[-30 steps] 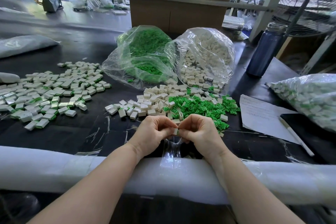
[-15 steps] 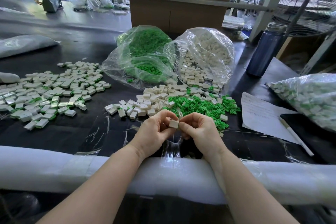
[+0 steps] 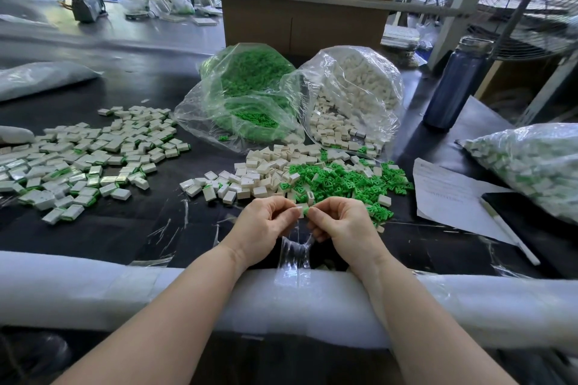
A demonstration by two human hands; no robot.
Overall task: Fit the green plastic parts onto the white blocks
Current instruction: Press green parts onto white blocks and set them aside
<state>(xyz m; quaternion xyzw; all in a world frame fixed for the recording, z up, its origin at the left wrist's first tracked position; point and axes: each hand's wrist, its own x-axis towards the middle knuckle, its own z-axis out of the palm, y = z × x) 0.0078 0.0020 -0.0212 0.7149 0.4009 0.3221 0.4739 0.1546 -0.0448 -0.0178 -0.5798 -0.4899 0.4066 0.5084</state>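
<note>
White block now lower, green part showing (both pinched between left hand and right hand).

At the tabletop's right edge we see a dark blue bottle standing upright, and nearer us a sheet of paper with a white pen lying across its corner. Cardboard boxes stand along the far edge.
</note>
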